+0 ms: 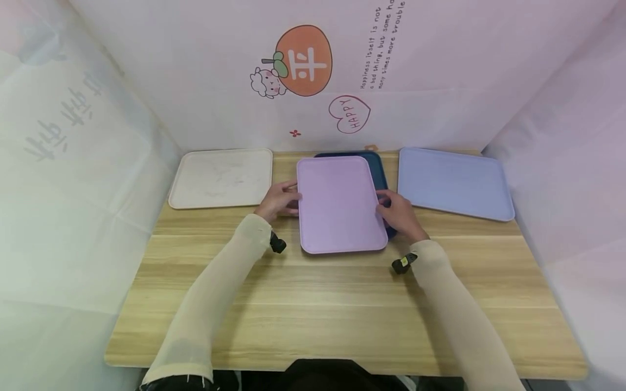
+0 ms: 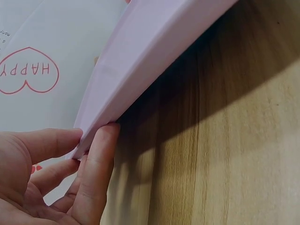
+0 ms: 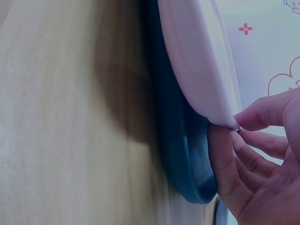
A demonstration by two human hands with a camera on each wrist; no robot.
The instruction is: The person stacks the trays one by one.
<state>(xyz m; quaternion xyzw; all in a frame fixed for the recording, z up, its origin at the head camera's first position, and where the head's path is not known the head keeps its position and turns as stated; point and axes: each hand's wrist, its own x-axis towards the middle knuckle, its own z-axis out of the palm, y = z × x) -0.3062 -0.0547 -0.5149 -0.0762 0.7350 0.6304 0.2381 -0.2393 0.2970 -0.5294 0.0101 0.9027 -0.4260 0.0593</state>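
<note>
Grip: left hand and right hand pinch the lilac tray at nine and three o'clock; probably light, stiff, best held there.

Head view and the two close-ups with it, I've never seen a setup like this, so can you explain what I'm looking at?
There's no machine here, just a person in cream sleeves. The wide picture comes from a camera worn on the head, looking forward and down. The two close-ups come from cameras on the wrists, probably the small black devices there.

The left hand and right hand pinch opposite side edges of a smooth lilac rectangular tray. In the wide picture it covers most of a dark blue rectangular tray below; I can't tell whether they touch. On the pale wood-grain table, a white rectangular tray lies to the left and a light blue rectangular tray to the right.
</note>
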